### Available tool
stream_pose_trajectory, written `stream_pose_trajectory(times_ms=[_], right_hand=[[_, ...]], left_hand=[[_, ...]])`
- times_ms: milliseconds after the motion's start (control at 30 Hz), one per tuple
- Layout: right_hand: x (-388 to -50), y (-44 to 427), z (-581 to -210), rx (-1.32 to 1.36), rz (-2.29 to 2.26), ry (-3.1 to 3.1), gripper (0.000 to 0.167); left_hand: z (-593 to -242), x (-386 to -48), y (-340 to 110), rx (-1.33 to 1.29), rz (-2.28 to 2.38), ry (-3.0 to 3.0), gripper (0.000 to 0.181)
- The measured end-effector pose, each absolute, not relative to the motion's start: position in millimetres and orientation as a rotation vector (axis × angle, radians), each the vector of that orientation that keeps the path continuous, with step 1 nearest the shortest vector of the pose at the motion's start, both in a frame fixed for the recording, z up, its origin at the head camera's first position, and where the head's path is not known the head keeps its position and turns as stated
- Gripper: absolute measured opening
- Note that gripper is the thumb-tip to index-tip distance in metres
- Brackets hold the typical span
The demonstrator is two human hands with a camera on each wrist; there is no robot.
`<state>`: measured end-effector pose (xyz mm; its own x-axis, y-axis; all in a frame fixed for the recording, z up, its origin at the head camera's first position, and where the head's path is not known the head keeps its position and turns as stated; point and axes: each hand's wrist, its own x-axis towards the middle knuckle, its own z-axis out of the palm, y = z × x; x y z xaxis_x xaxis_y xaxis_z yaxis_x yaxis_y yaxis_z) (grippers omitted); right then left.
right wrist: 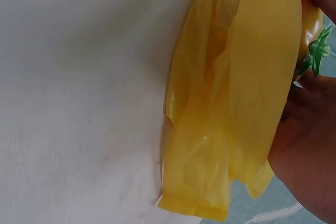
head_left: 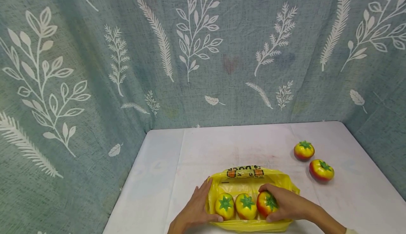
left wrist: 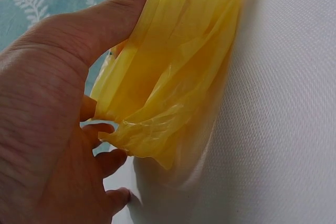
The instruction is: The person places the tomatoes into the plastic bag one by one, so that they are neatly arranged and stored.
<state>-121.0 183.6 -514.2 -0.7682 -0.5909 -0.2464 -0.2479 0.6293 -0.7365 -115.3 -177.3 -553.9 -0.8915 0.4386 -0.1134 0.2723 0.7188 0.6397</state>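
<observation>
A yellow plastic bag (head_left: 247, 226) with dark print lies on the table, its mouth spread wide. Three red-and-yellow toy tomatoes with green leafy tops sit in a row inside: a left one (head_left: 224, 208), a middle one (head_left: 243, 211) and a right one (head_left: 264, 205). My left hand (head_left: 198, 207) holds the bag's left side, the thumb over its edge by the left tomato and the fingers outside. My right hand (head_left: 287, 204) grips the right tomato between fingers and thumb. In the right wrist view, bag plastic (right wrist: 257, 77) hides part of that tomato (right wrist: 312, 30).
Two more toy tomatoes lie on the table's right side, one farther back (head_left: 303, 152) and one nearer (head_left: 321, 170). A white cloth covers the table (head_left: 222, 146). Green-grey leaf-patterned curtains (head_left: 228, 61) hang behind it and at both sides.
</observation>
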Motion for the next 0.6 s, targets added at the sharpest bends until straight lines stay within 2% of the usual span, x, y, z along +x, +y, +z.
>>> stream_pose_trajectory(times_ms=[600], right_hand=[[-119.5,182.0,-518.0,-0.646,-1.004,2.341,0.076]], left_hand=[[-551.1,-113.3,-177.6,0.572,0.932,2.673,0.129]])
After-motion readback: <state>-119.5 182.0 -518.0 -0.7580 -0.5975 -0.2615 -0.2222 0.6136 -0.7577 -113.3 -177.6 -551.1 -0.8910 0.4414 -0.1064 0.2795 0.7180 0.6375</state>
